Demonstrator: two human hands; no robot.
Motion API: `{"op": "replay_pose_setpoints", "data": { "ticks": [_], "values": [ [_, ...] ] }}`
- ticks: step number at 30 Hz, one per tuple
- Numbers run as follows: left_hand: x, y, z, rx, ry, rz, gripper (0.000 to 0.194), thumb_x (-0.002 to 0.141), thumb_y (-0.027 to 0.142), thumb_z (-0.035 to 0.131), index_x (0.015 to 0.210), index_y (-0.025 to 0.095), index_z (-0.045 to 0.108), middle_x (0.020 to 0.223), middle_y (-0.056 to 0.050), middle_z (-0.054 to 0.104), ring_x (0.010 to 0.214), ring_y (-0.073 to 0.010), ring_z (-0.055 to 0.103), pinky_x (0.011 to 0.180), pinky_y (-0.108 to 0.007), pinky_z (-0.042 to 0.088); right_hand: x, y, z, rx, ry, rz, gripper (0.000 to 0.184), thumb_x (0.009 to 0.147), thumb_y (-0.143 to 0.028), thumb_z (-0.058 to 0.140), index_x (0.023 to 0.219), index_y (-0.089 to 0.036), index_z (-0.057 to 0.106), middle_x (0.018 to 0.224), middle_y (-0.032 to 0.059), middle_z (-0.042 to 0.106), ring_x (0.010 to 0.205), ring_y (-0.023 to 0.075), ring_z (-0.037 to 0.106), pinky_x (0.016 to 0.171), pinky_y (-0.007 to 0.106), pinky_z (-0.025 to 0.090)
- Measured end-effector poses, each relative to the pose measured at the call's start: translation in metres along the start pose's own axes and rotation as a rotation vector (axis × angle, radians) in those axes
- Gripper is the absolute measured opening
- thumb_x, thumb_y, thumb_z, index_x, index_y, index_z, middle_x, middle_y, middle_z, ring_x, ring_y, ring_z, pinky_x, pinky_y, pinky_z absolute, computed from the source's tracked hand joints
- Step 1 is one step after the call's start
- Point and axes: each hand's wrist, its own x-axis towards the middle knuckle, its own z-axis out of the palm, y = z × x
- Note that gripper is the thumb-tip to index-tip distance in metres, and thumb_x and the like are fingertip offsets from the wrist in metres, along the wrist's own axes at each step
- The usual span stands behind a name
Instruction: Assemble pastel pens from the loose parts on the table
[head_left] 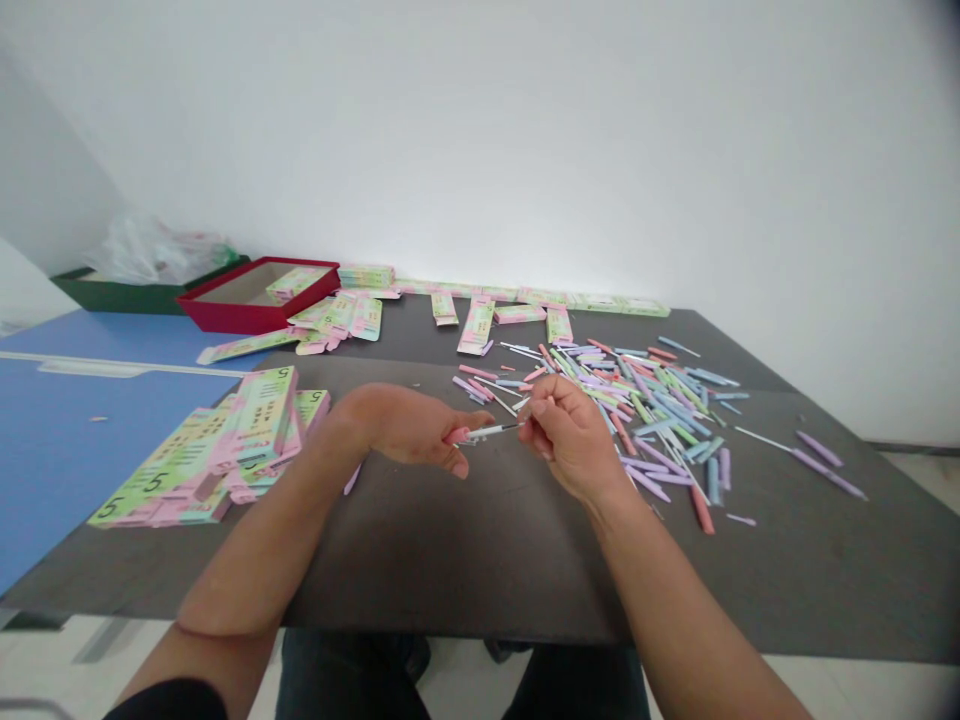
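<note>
The left hand [412,425] and right hand [566,430] pinch a pen [491,431], seemingly half-assembled; many loose pen parts [675,410] lie beyond the right, piled boxes [264,410] beside the left.

- A dark numeral "5" marks the far end of the pale green-and-pink cardboard box [262,422] lying uppermost in the pile at left.
- The same "5" shows on the far end of a green-and-pink box with a purplish edge [311,405], partly covered just beside it.
- Two more "5"s stand at the near ends of the long, light green-and-pink boxes [171,455] lower in the pile.
- Rows of smaller dark characters run along the boxes' faces, too blurred to read.
</note>
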Motion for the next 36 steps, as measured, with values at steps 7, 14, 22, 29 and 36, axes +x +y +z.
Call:
{"op": "replay_pose_setpoints", "data": {
  "ticks": [7, 14, 22, 29, 36],
  "values": [
    [0.005, -0.001, 0.005, -0.017, -0.027, 0.026, 0.068, 0.087, 0.032, 0.048, 0.146, 0.014, 0.019, 0.094, -0.005, 0.074, 0.079, -0.0187, 0.064, 0.063, -0.023, 0.042, -0.03, -0.015, 0.025, 0.353, 0.128, -0.1, 0.018, 0.083, -0.033, 0.056, 0.076, -0.022, 0.043, 0.063, -0.005, 0.057, 0.036, 0.0037, 0.026, 0.038, 0.019, 0.02],
    [0.006, 0.0, 0.004, -0.026, -0.043, 0.01, 0.067, 0.086, 0.03, 0.05, 0.145, 0.017, 0.022, 0.095, -0.004, 0.073, 0.08, -0.0186, 0.064, 0.063, -0.023, 0.041, -0.03, -0.01, 0.029, 0.472, 0.194, -0.128, 0.016, 0.084, -0.03, 0.057, 0.076, -0.021, 0.046, 0.062, -0.0066, 0.049, 0.04, 0.004, 0.028, 0.041, 0.019, 0.023],
    [0.006, 0.0, 0.005, -0.013, -0.034, 0.027, 0.061, 0.086, 0.03, 0.05, 0.142, 0.018, 0.028, 0.091, -0.002, 0.073, 0.073, -0.017, 0.063, 0.058, -0.023, 0.038, -0.032, -0.012, 0.033, 0.52, 0.162, -0.132, 0.013, 0.085, -0.028, 0.056, 0.078, -0.022, 0.048, 0.061, -0.0072, 0.047, 0.04, 0.0043, 0.028, 0.042, 0.019, 0.022],
    [0.004, 0.003, 0.004, 0.024, -0.016, 0.024, 0.057, 0.085, 0.032, 0.05, 0.138, 0.018, 0.035, 0.083, -0.001, 0.07, 0.064, -0.0153, 0.057, 0.052, -0.023, 0.034, -0.032, -0.009, 0.034, 0.508, 0.17, -0.123, 0.014, 0.086, -0.029, 0.056, 0.078, -0.022, 0.046, 0.06, -0.0076, 0.047, 0.04, 0.0043, 0.028, 0.042, 0.019, 0.024],
    [0.005, 0.005, 0.005, 0.028, -0.016, -0.008, 0.06, 0.083, 0.036, 0.052, 0.137, 0.014, 0.037, 0.075, -0.001, 0.067, 0.06, -0.0155, 0.054, 0.051, -0.023, 0.034, -0.035, -0.007, 0.035, 0.527, 0.143, -0.137, 0.011, 0.087, -0.025, 0.055, 0.079, -0.021, 0.049, 0.062, -0.0067, 0.047, 0.042, 0.0038, 0.03, 0.042, 0.019, 0.023]
  ]
}}
